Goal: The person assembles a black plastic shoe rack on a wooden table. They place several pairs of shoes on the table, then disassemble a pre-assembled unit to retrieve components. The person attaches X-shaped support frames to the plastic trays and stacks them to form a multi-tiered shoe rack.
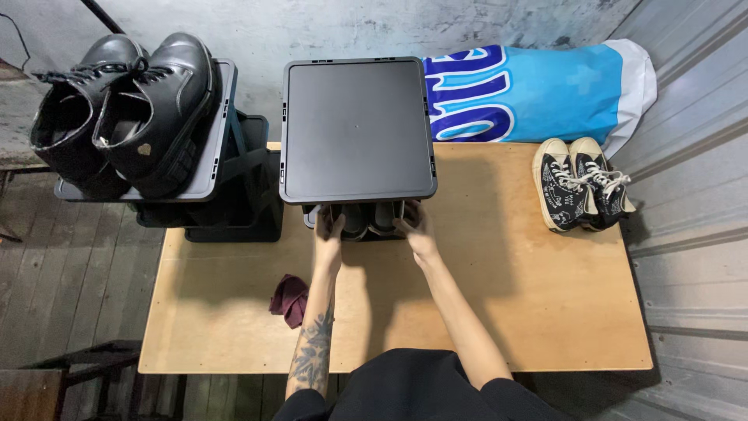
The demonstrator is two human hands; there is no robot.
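Observation:
A stack of dark grey shoe boxes [357, 132] stands at the back middle of a wooden table [545, 296]. Both my hands reach into its open front under the top lid. My left hand [328, 242] and my right hand [418, 231] each grip a shoe of a dark pair [368, 222] that sits in the lower box, mostly hidden by the lid. A small maroon cloth [289, 299] lies on the table just left of my left forearm.
A pair of black lace-up boots [121, 105] rests on another grey box stack [210, 168] at the left. Black-and-cream sneakers [580, 183] sit at the table's back right, in front of a blue and white bag [538, 90]. A corrugated metal wall [693, 195] runs along the right.

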